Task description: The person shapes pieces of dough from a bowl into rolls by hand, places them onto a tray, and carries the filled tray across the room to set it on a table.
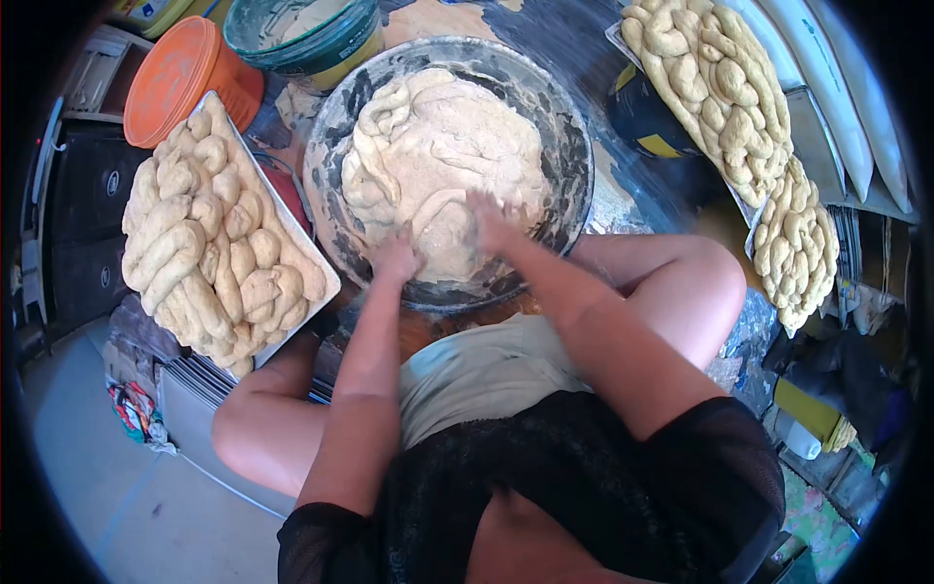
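A wide round basin (571, 185), dark and smeared with flour, sits before me with a large mass of pale dough (457, 127) in it. The dough's surface is floury, with thick folds and rope-like rolls along its left side. At the near left edge of the dough, my left hand (397, 257) is closed on it, fingers curled in. My right hand (494, 224) touches the dough near the middle of its near side. Motion smears its fingers, so their shape is unclear.
To the left, a tray (326, 282) is heaped with twisted dough pieces (209, 243). More twisted dough (715, 88) lies on trays at right, above a dark bucket (647, 112). An orange bucket (175, 83) and a green tub (302, 44) stand behind. My bent legs flank the basin.
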Available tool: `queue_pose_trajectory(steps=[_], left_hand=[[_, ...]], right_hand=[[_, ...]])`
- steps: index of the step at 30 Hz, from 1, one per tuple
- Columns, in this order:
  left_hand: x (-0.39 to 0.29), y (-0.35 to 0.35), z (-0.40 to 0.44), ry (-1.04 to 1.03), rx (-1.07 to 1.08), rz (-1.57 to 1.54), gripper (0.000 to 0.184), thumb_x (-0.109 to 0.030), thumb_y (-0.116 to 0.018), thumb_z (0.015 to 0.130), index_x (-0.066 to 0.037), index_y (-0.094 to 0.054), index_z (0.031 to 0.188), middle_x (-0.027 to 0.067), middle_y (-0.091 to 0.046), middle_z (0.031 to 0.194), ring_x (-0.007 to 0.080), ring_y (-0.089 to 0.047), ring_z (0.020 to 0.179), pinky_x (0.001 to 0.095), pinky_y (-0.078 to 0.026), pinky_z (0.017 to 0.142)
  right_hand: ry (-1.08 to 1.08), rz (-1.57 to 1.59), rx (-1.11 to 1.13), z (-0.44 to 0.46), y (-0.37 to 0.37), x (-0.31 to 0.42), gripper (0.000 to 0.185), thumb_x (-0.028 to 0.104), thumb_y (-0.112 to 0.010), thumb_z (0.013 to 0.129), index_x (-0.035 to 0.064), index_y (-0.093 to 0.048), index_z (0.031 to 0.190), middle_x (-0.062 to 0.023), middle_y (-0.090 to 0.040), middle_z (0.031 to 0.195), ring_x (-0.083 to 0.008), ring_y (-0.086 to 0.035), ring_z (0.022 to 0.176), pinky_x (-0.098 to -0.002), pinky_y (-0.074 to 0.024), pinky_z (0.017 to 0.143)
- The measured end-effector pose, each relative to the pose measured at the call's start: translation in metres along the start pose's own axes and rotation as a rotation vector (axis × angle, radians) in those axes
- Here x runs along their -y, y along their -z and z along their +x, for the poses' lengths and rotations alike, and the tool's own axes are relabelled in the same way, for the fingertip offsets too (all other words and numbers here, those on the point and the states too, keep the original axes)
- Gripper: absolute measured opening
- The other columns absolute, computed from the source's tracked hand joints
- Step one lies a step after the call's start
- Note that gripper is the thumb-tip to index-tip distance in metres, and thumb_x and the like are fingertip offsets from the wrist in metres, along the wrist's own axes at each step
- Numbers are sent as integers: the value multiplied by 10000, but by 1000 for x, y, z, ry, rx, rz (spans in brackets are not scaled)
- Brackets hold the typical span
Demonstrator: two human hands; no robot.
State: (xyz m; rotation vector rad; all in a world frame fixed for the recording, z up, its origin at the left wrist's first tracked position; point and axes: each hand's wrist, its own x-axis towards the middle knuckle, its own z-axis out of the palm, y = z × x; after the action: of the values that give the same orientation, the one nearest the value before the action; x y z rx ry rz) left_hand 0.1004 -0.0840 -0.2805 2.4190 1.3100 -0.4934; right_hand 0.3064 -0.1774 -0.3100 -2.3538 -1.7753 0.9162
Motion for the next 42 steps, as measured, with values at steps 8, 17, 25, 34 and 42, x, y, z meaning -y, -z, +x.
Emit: queue_pose_trajectory(steps=[8, 17, 25, 34, 42], left_hand=[[-27, 41, 7, -94, 542, -552, 459, -253, -585, 794, -27, -549, 1192, 151, -642, 955, 262, -621, 891, 338, -478, 786], [-25, 195, 26, -460, -208, -2296, 268, -84, -526, 869, 9, -528, 1121, 93, -589, 949, 152, -543, 793, 319, -453, 799], [-19, 130, 63, 308, -405, -1506, 617, -184, -617, 834, 40, -371, 1354, 197, -454, 1334, 269, -439, 1230, 338, -325, 1026], [-29, 0, 23, 152, 133, -1213, 458, -250, -608, 828, -15, -538, 1214, 178, -604, 1122, 243, -591, 989, 337, -475, 836], [-36, -12, 31, 38, 266, -1153, 472, -255, -641, 820, -9, -539, 1209, 203, -634, 1053, 253, -624, 953, 341, -486, 832]], right_hand=[[156, 275, -280, -6, 12, 16, 763, 353, -700, 719, 102, -367, 1358, -156, -402, 1370, -327, -328, 1304, -463, -242, 1061], [37, 1259, 271, 58, 49, 30, 481, 196, -657, 807, 35, -499, 1233, -63, -615, 924, -175, -604, 789, -330, -492, 688], [-82, 450, -172, 107, 68, 24, 655, 153, -551, 868, 60, -226, 1429, -166, -415, 1361, -282, -388, 1281, -438, -340, 1027], [-13, -123, -39, 49, 42, -62, 482, 146, -588, 764, 137, -520, 1242, -127, -431, 1311, -309, -360, 1268, -447, -319, 1021], [-213, 1131, -150, 53, 118, -87, 502, 239, -606, 812, 4, -504, 1244, -70, -578, 1126, -185, -552, 981, -295, -439, 868]])
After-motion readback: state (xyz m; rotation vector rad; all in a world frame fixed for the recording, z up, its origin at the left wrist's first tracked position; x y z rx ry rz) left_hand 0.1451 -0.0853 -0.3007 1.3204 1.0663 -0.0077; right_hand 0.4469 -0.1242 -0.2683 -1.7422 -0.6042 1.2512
